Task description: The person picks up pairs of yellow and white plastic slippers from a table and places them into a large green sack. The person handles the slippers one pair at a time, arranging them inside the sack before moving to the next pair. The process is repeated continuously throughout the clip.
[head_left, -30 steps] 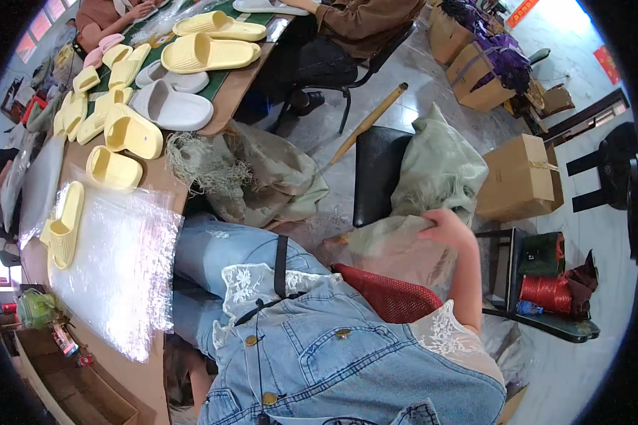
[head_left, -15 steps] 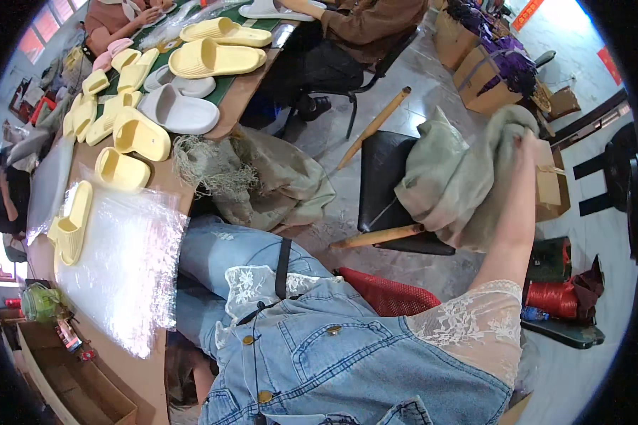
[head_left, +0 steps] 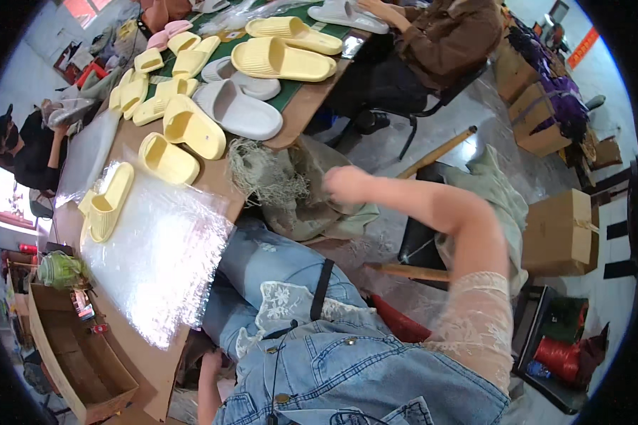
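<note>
Brown desk (head_left: 301, 117) with a green mat (head_left: 290, 88) at the far end, carrying clear plastic bags (head_left: 156, 248), scattered yellow slippers (head_left: 191, 127), grey slippers (head_left: 237, 110), pink slippers (head_left: 169, 30) and a yellow pair (head_left: 106, 202) near the bags.

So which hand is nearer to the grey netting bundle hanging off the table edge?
Right. The right hand hovers just beside the grey netting bundle, on its right. The left hand is hardly visible; only its forearm shows low by the lap, well below the bundle.
</note>
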{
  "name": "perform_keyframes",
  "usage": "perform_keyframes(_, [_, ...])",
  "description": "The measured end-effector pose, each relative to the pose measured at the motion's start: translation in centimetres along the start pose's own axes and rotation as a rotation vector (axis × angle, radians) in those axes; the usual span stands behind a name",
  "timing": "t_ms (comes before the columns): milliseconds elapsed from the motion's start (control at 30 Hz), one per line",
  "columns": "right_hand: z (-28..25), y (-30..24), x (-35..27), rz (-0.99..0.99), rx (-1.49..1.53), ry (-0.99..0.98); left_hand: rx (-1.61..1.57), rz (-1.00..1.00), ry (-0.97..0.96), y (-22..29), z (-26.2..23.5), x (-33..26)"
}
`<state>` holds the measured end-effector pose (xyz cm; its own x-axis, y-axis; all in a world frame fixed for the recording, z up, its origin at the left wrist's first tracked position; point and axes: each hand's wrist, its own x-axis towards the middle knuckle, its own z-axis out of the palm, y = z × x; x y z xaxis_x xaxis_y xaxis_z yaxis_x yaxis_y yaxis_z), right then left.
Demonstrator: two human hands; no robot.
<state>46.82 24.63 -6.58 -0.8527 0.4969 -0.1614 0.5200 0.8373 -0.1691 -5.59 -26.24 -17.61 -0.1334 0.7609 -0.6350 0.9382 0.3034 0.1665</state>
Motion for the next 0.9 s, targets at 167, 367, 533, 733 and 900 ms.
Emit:
perform_keyframes(167, [9.8,-0.3,11.8,-0.043,-0.688,-0.328,0.094,-0.316,-0.181,21.4,-16.3,-5.6])
perform_keyframes(367, [18.4,5.8,8.8,0.032,-0.997,-1.001,-0.300,0.359,0.082,29.8,-23.7,-0.8])
perform_keyframes(533, [15.3,6.8,-0.9,0.187,-0.306,-0.922,-0.150,0.818,0.302,38.5,-25.6,11.0])
perform_keyframes(733, [-6.1,5.6,-14.0,-0.167,0.220,0.336,0.168,0.834,0.340,47.4,-20.1,25.3])
perform_keyframes(900, [-15.5,4.9,-22.4,0.300,-0.097,0.668,0.205,0.457,-0.213,45.8,-18.0,30.6])
